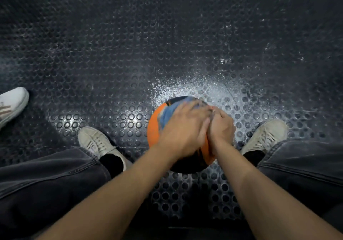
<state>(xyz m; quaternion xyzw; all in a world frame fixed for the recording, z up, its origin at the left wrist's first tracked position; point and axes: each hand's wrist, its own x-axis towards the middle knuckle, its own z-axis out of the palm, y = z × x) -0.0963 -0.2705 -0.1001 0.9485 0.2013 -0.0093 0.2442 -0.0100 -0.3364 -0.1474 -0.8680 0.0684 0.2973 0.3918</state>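
Left hand (183, 126) presses blue cloth (168, 113) flat onto the basketball (155, 128); right hand (220, 128) is curled, its grip unclear. Rubbing could shoot the ball across the spattered floor (111, 54).

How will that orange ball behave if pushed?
Likely rolls off: the ball is round, on a flat studded floor, steadied only by the left hand and right hand. Grip may slip: white speckles surround it, wet or powder unclear.

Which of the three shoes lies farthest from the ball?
The white striped shoe at the far left edge; the person's left shoe and right shoe flank the ball.
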